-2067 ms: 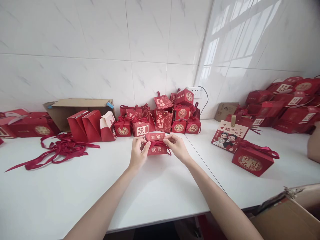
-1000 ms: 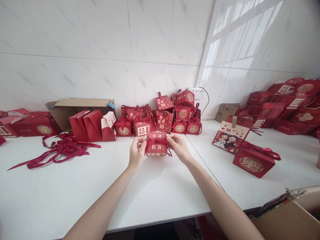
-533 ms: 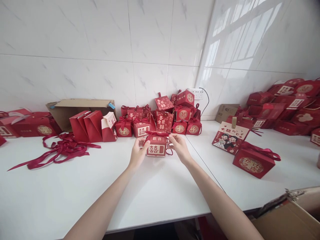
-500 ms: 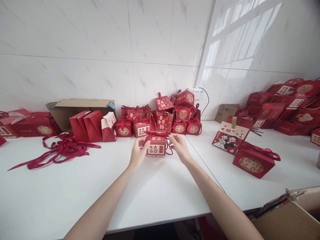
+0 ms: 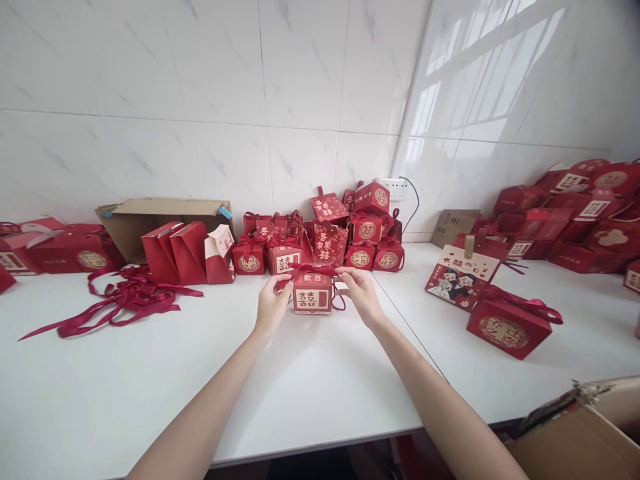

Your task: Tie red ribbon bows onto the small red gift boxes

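White tiles (image 5: pixel 200 67) back the worktop (image 5: pixel 310 393). Nearer its back edge, a red box (image 5: pixel 313 301) stands closed, ribbon (image 5: pixel 320 269) already across the top. Right hand (image 5: pixel 361 297) fingers pinch the ribbon's end; left hand (image 5: pixel 273 305) fingers narrow beside it, grip unclear. Loose ribbons (image 5: pixel 127 293) lie untied.

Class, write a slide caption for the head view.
Both hands flank an upright, ribboned red box; loose ribbons lie on the white table.

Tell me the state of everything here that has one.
Middle front box: closed, upright, ribbon across its top.
Loose ribbons: heaped in a tangle.
Cardboard box by the wall: open.
Ribboned box at right: closed, ribbon looped on top.
Couple-picture box: standing, strap at its top.
Power strip: on or off, cannot tell.
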`<state>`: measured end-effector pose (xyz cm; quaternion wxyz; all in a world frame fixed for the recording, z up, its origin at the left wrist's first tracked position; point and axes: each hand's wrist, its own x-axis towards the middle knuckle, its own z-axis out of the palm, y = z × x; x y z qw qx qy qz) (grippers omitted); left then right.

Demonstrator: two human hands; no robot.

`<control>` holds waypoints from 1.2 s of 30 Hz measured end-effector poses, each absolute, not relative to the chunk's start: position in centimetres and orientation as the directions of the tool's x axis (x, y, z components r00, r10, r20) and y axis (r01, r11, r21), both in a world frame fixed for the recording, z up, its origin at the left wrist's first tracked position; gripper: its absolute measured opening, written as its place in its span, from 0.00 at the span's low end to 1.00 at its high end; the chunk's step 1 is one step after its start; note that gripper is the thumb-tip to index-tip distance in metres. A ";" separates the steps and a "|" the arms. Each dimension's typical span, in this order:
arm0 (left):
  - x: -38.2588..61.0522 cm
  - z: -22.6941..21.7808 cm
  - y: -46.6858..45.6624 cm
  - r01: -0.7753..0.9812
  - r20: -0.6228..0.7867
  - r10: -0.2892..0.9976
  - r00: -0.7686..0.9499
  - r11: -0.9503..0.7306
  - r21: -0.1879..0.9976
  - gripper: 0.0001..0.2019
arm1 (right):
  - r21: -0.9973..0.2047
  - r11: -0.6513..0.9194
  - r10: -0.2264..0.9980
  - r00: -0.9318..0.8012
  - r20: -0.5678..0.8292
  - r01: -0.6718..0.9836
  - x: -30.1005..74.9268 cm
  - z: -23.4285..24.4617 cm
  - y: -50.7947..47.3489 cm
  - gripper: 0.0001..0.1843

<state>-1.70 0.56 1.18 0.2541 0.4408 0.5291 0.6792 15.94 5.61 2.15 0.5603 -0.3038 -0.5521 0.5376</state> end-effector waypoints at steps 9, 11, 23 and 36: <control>-2.2 0.9 0.8 0.139 0.378 0.800 -0.467 -0.355 0.924 0.10 | -0.953 0.230 0.944 -0.192 0.267 -0.195 15.9 1.7 5.9 0.16; -2.4 0.6 1.0 0.140 0.388 0.795 -0.466 -0.367 0.920 0.12 | -0.957 0.226 0.947 -0.189 0.260 -0.182 15.9 1.7 6.0 0.17; -4.1 0.0 1.9 -0.016 0.255 0.712 -0.654 -0.350 0.937 0.18 | -0.940 0.292 0.944 -0.102 0.312 -0.175 17.0 1.9 6.6 0.21; -3.8 0.0 1.9 -0.020 0.248 0.749 -0.615 -0.329 0.944 0.19 | -0.919 0.367 0.867 -0.306 0.394 -0.145 15.8 0.3 6.4 0.24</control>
